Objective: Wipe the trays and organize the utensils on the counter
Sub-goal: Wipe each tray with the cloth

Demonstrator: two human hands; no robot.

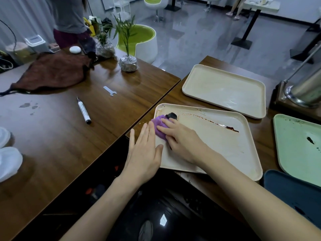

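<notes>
Head view: right hand (pixel 180 134), fingers nearly straight, presses a purple cloth (pixel 160 126) against a dark spill (pixel 172 115) in the far-left corner of the cream tray (pixel 217 145); the flat, empty left hand (pixel 144 150) braces its rim, likely against sliding on the bench (pixel 267 136).

I see open wood on the left bench (pixel 52 153) near the pen (pixel 84 110). On the right, the far tray (pixel 217 84), green tray (pixel 295 136) and blue tray (pixel 286 188) crowd round the near tray (pixel 217 145); a metal cylinder (pixel 309 89) blocks the far right.
</notes>
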